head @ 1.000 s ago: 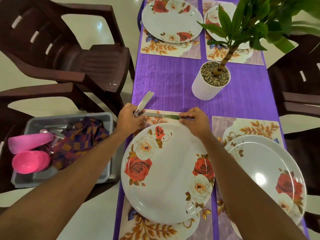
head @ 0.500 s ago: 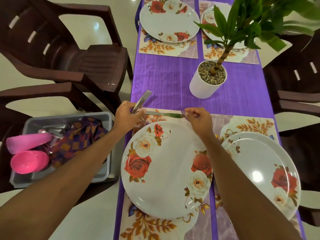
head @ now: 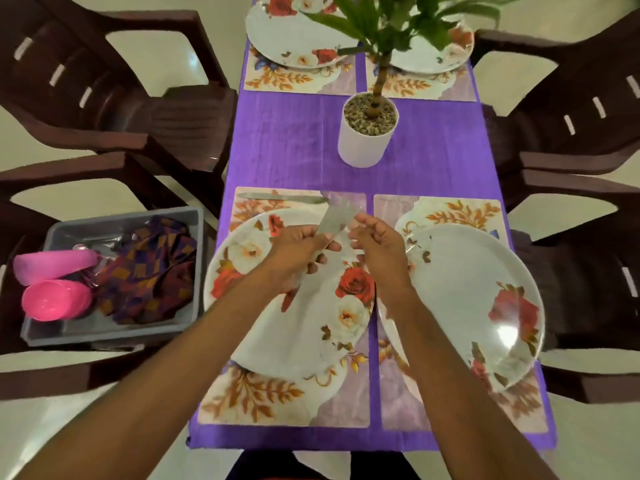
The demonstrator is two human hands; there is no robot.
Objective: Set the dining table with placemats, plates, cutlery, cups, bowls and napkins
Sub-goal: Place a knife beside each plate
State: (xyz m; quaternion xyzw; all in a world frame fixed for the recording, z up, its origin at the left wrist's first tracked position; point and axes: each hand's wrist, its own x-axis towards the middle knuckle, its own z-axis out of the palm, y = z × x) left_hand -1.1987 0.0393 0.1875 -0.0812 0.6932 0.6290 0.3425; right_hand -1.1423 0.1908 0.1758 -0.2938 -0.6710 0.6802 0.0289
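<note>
Purple table (head: 294, 143), knife (head: 282, 197) now released on placemat (head: 270, 400), left fingers (head: 322, 242) grip cutlery (head: 334, 220), right fingers (head: 367, 221) loose, empty

We have only one view, worn on the person's head. It looks forward and steeply down along the desk (head: 294, 150) from its near short end. The left hand (head: 294, 251) and the right hand (head: 379, 251) are close under the lens. The wide angle bends the chairs (head: 104, 98) at both sides.

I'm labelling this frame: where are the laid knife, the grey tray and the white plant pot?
Laid knife (head: 282, 197): head view, its middle.
Grey tray (head: 104, 336): head view, near wall.
White plant pot (head: 360, 148): head view, front wall.
</note>
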